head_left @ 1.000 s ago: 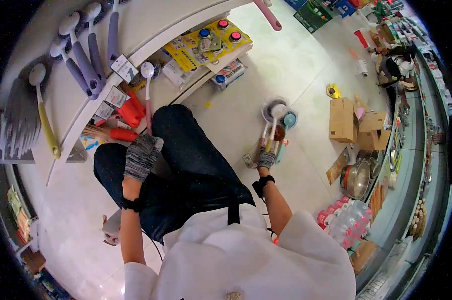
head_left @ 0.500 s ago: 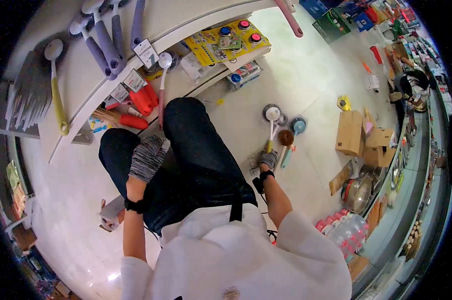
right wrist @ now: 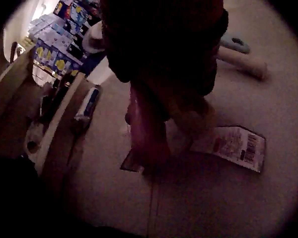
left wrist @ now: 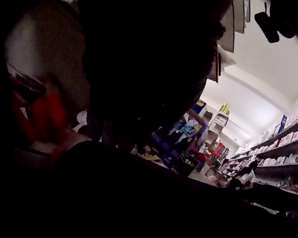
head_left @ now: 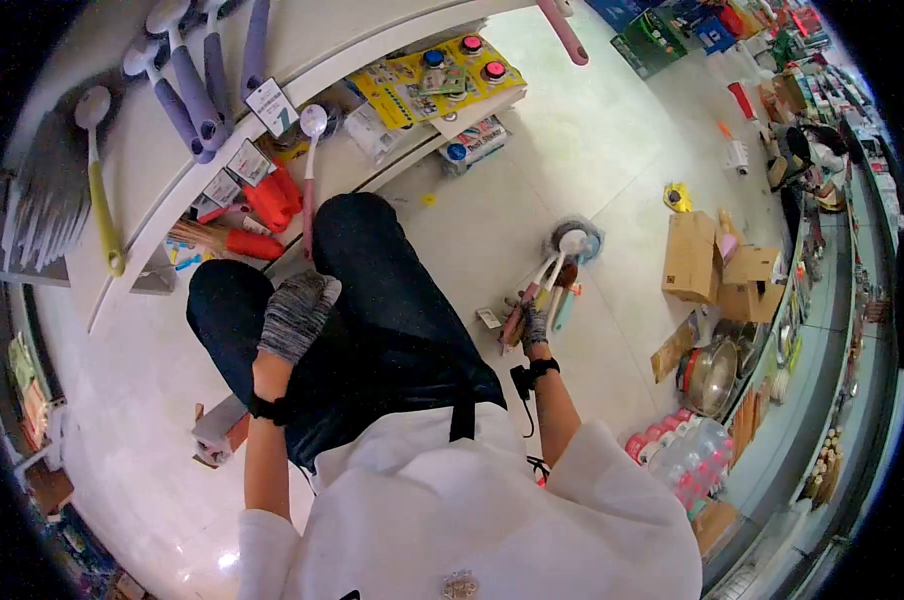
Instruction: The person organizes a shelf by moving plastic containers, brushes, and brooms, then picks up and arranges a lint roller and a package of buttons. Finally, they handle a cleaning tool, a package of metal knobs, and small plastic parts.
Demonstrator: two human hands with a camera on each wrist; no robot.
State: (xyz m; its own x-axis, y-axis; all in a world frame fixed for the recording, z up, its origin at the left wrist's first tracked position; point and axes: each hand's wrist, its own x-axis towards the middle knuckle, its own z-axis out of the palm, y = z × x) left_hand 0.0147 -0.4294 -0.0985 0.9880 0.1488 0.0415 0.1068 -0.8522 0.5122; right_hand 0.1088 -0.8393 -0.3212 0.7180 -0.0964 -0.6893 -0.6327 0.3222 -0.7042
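My gloved right hand (head_left: 535,325) grips dish brushes close over the floor. A pink handle (head_left: 515,322) and a yellow handle (head_left: 542,298) come out of it, and white brush heads (head_left: 572,242) point away from me. In the right wrist view, the pink handle (right wrist: 149,134) hangs beside a printed card (right wrist: 233,146). Next to that hand lie a brown-bristled brush (head_left: 568,275) and a teal-handled brush (head_left: 564,312). My gloved left hand (head_left: 300,312) rests on my thigh, fingers loose. Just beyond its fingertips, a pink-handled brush (head_left: 310,190) sticks out from the lower shelf.
Purple-handled brushes (head_left: 184,100) and a yellow-green-handled brush (head_left: 102,200) lie on the upper shelf to the left, above red-handled goods (head_left: 272,200). Cardboard boxes (head_left: 692,258), steel pans (head_left: 714,382) and a pack of bottles (head_left: 682,450) stand to the right.
My right hand has shifted the held brushes; their heads now overlap the teal brush, which showed apart half a second ago. The left hand stays on the thigh. The head view has swung slightly.
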